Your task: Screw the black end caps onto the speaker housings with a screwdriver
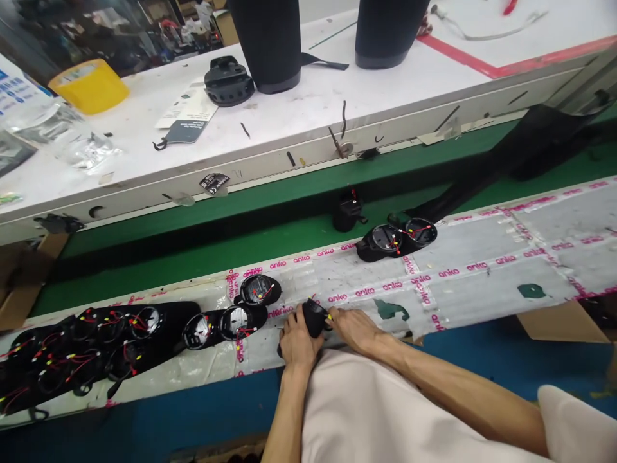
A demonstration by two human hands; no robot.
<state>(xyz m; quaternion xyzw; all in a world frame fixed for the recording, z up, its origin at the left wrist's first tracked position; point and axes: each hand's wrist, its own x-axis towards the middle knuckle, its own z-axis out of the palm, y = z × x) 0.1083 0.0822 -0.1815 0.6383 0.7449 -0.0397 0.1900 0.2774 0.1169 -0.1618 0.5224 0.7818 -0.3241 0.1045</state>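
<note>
My left hand (299, 341) is wrapped round a black housing (314, 317) held low at the near edge of the bench strip. My right hand (355, 329) comes in from the right with its fingertips pinched on a small yellow piece (329, 317) at the housing's side. What that piece belongs to is hidden by the fingers. Just left of my hands stand several round black housings; one nearby housing (260, 290) shows an open top with red wires and small connectors inside.
Many wired black housings (87, 350) crowd the left end of the taped bench strip (463, 286). Two more housings (387, 239) stand ahead right. Behind a green gap is a white table (308, 109) with yellow tape (89, 87) and tall black cylinders (270, 45). A cardboard box (559, 321) is at right.
</note>
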